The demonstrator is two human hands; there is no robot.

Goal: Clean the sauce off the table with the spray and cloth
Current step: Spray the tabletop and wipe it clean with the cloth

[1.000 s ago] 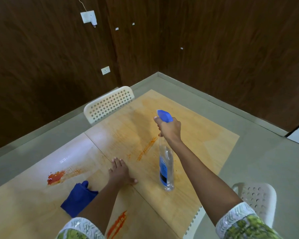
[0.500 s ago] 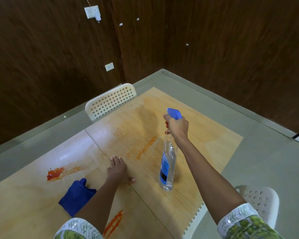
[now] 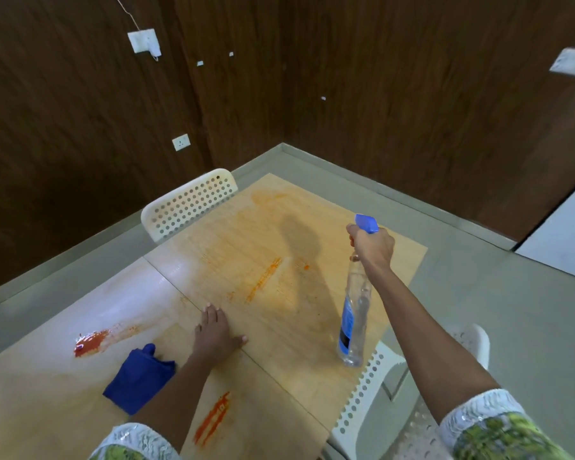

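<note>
Spraying step in hand. The right hand [image 3: 374, 244] grips the neck of the spray bottle [image 3: 354, 318] just under its blue trigger head [image 3: 366, 223], fingers curled round it; the bottle hangs tilted above the right side of the worktop [image 3: 312, 327], its base near the right edge and seemingly clear of the surface (contact cannot be confirmed from this angle).

The left hand [image 3: 214, 333] lies flat on the worktop, fingers straight and released, holding nothing. The blue cloth [image 3: 136, 381] sits crumpled just left of that forearm, untouched.

Sauce remaining: a wet red patch [image 3: 88, 343] at the near left, beyond the cloth; a red streak [image 3: 213, 418] at the near edge; a fainter orange streak [image 3: 263, 280] mid-worktop, with a pale orange haze over the far half.

Judgement: wiping not yet begun on these marks. The next move calls for pointing the nozzle at a streak, most likely the middle one, and squeezing the trigger, then taking up the cloth with the left hand.
</note>
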